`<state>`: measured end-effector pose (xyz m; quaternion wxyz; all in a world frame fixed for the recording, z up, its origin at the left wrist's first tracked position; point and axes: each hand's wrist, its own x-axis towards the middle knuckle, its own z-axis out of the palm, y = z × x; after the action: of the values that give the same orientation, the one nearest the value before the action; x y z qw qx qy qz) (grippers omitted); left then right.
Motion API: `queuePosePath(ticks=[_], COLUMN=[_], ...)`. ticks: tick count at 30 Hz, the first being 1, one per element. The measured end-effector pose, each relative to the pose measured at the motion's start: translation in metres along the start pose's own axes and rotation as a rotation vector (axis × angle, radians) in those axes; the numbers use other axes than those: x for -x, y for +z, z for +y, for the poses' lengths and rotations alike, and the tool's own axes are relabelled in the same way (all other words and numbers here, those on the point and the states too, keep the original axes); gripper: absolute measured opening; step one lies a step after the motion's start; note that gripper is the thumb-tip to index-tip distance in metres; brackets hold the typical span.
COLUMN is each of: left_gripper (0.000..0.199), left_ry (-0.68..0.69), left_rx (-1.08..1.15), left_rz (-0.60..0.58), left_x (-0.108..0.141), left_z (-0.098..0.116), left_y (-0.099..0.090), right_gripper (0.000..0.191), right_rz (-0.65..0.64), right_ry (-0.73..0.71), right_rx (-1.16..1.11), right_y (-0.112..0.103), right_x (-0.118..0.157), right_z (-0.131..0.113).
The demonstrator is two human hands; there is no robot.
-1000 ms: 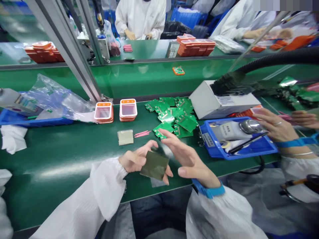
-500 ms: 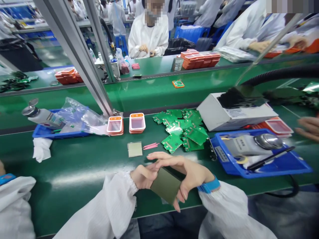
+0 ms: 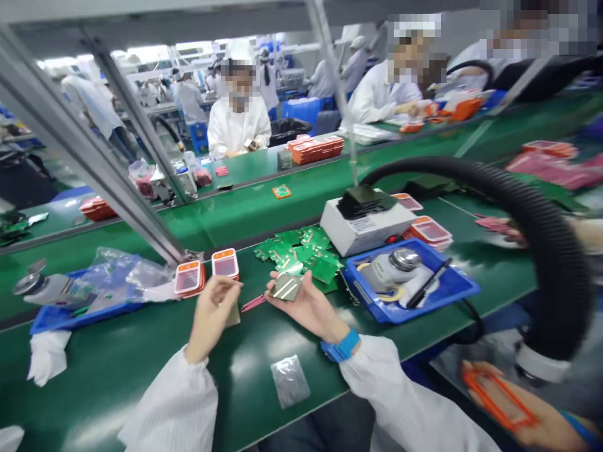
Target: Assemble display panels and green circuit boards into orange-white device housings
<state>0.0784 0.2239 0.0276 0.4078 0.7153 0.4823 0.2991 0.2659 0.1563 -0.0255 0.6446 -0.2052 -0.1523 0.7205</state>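
left hand (image 3: 214, 317): reaches forward over the green table (image 3: 108, 383), thumb and fingertips drawn together; impossible to tell from here whether around something thin or nothing.
right hand (image 3: 311, 309): lies palm up above the table, wrapped at the wrist by a blue band (image 3: 342, 345), gripping a dark panel between thumb and fingers.
pale square piece (image 3: 233, 316): lies on the table, partly covered from view by the left hand.
pink strips (image 3: 253, 304): lie between the two hands.
framed stacks (image 3: 189, 278): stand just beyond the left hand, side by side.
green circuit boards (image 3: 304, 251): lie heaped just beyond the right hand.
clear packet (image 3: 291, 381): lies flat near the table's front edge.
blue tray (image 3: 426, 312): sits to the right, loaded with a bottle (image 3: 389, 271) and a black pen (image 3: 428, 284).
black hose (image 3: 549, 251): arches across the right side, blocking part of a co-worker's place.
panel (image 3: 286, 287): sits over the right palm, near the boards; faces upward, tilted toward the camera, streaked with slanting reflections; nearly square, with neither axis clearly longer.
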Motion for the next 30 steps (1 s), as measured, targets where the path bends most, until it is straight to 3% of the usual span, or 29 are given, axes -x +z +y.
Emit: queuePosePath(ticks=[2, 5, 10, 16, 26, 28, 30], left_gripper=[0.036, 0.061, 0.088, 0.078, 0.075, 0.078, 0.085], left_ry=[0.033, 0.011, -0.072, -0.166, -0.090, -0.081, -0.097], left_rx=[-0.165, -0.371, -0.698, -0.855, -0.755, -0.602, -0.288], left_rz=[0.218, 0.330, 0.262, 0.159, 0.262, 0.253, 0.209], left_x=[-0.017, -0.043, -0.072, -0.081, -0.047, -0.032, -0.014], left_z=[0.006, 0.016, 0.029, 0.035, 0.061, 0.065, 0.068], left_y=[-0.011, -0.017, -0.003, 0.004, -0.009, -0.009, -0.008], right_gripper=[0.058, 0.045, 0.042, 0.035, 0.026, 0.032, 0.040], right_rz=[-0.003, -0.007, -0.021, -0.012, 0.007, 0.024, 0.052], right_ry=[0.017, 0.037, 0.060, 0.070, 0.196, 0.243, 0.287], right_rx=[-0.039, -0.039, -0.054, -0.112, -0.287, -0.330, -0.383], right_y=[0.000, 0.000, 0.000, 0.000, 0.004, 0.004, 0.004], right_x=[-0.005, -0.008, -0.010, -0.016, -0.018, -0.016, -0.012], right_z=[0.002, 0.004, 0.006, 0.005, 0.004, 0.003, 0.001])
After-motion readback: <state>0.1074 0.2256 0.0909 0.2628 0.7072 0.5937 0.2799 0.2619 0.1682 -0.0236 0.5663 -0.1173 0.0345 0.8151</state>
